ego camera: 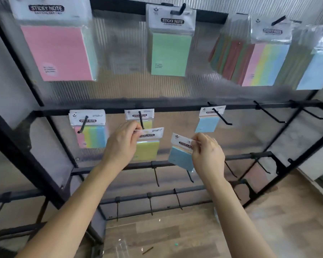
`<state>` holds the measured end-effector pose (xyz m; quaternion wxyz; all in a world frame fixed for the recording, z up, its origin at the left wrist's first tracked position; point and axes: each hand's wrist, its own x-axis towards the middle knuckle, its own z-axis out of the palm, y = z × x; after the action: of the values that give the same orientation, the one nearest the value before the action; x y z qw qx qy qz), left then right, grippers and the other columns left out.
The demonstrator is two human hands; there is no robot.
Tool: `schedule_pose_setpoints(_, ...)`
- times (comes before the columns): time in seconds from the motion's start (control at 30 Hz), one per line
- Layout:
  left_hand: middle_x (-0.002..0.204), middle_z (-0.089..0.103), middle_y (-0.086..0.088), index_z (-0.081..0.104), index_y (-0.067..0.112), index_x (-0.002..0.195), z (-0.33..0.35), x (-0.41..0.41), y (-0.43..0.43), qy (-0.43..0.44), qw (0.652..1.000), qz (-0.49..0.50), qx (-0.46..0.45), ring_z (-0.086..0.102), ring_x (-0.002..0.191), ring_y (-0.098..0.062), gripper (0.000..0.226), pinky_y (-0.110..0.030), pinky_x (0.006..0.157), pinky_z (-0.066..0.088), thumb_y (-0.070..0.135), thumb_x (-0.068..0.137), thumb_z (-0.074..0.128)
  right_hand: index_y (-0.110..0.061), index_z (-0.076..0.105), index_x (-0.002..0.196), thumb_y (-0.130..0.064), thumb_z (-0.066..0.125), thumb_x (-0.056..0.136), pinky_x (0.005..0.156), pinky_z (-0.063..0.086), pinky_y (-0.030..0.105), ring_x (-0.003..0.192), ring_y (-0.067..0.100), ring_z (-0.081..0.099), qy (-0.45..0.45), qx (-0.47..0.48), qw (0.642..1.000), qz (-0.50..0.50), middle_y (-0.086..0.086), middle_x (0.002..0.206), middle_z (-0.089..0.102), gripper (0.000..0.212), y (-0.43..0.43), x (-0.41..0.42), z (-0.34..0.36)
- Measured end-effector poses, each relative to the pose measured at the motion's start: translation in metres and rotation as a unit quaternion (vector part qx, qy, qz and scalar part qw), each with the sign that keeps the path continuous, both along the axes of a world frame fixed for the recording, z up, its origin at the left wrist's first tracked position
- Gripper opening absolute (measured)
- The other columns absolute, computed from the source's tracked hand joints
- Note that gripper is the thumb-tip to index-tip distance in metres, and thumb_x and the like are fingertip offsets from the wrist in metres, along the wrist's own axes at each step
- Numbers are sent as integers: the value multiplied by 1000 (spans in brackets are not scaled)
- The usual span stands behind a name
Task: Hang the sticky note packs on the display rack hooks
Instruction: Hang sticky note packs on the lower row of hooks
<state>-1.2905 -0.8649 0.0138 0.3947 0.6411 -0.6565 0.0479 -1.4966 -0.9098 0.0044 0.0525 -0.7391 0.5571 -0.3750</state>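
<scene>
At the rack point(157, 108), fingers point(134, 130) pinch two packs.

Two hands point(122, 144) point(208, 155), two held sticky note packs point(147, 149) point(181, 159), three hung packs point(93, 135) point(147, 114) point(206, 124) on middle rail point(175, 108)

pink pack point(56, 53): header cut off by the top edge.
far-right blue pack point(317, 69): blurred and clipped by the right edge.
yellow pack point(147, 148): header's left end is covered by the left hand point(123, 144).
held blue pack point(181, 158): header's right end is covered by the right hand point(207, 155).
small print: too small to be read.
</scene>
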Motion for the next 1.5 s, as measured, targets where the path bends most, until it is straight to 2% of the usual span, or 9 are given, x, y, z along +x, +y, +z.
schedule_pose_setpoints(0.27, 60, 35, 17, 53, 3, 84, -4, -7, -3, 45, 997, 57, -5, 34, 54, 0, 7, -19, 50, 23, 4, 91, 52, -10, 56, 79, -6, 51, 87, 61, 38, 35, 77, 27, 52, -5, 8, 998, 58, 7, 83, 64, 10, -24, -11, -13)
schedule_pose_setpoints(0.5, 61, 35, 18, 55, 3, 88, 0, -10, -5, 55, 995, 87, 4, 35, 53, -1, 5, -15, 51, 24, 6, 91, 53, -13, 54, 78, -8, 49, 88, 61, 32, 31, 79, 25, 51, -2, 13, 995, 95, 5, 85, 63, 12, -34, -14, -12)
schedule_pose_setpoints(0.6, 62, 37, 17, 55, 2, 87, 0, -10, -6, 54, 995, 89, 7, 36, 54, -2, 7, -20, 51, 24, 8, 91, 53, -12, 54, 79, -8, 50, 88, 60, 32, 31, 79, 24, 51, -1, 11, 994, 108, 6, 86, 63, 11, -35, -16, -11)
schedule_pose_setpoints(0.77, 65, 42, 13, 55, 3, 89, -1, -9, -7, 60, 994, 94, 14, 37, 54, -2, 9, -25, 51, 24, 10, 93, 51, -14, 51, 80, -13, 47, 92, 56, 28, 25, 78, 12, 43, 4, 20, 991, 129, 7, 93, 64, 13, -33, -17, -9)
schedule_pose_setpoints(0.87, 64, 40, 17, 55, 5, 89, 0, -10, -9, 71, 992, 101, 21, 37, 55, -2, 8, -27, 51, 21, 10, 93, 50, -15, 50, 79, -13, 48, 92, 55, 28, 25, 76, 13, 43, 6, 17, 990, 137, 7, 92, 65, 13, -32, -17, -8)
schedule_pose_setpoints(1.1, 59, 34, 17, 55, 2, 91, 4, -12, -6, 83, 992, 95, 30, 35, 52, -2, 8, -18, 49, 22, 10, 93, 51, -12, 54, 79, -13, 46, 90, 57, 26, 29, 72, 15, 41, 10, 3, 990, 137, 4, 85, 64, 14, -37, -19, -7)
schedule_pose_setpoints(1.27, 64, 40, 2, 57, 2, 95, 2, -9, -11, 93, 988, 116, 49, 33, 54, -6, 10, -27, 51, 21, 11, 92, 53, -10, 55, 80, -9, 48, 90, 57, 27, 29, 74, 16, 43, 18, 8, 990, 141, 5, 84, 61, 12, -40, -18, -5)
schedule_pose_setpoints(1.33, 60, 37, 9, 57, 3, 97, 3, -7, -17, 97, 986, 124, 58, 35, 57, -13, 12, -31, 55, 22, 13, 93, 52, -10, 55, 81, -8, 48, 90, 54, 28, 24, 75, 17, 44, 21, 12, 990, 141, 4, 84, 61, 12, -41, -19, -4)
schedule_pose_setpoints(1.5, 56, 30, 18, 57, 0, 97, 4, -4, -26, 103, 988, 107, 52, 27, 52, -6, 11, -31, 54, 15, 9, 93, 51, -9, 56, 83, -9, 49, 90, 53, 25, 18, 73, 14, 39, 32, 3, 991, 132, 5, 85, 62, 11, -45, -21, -2)
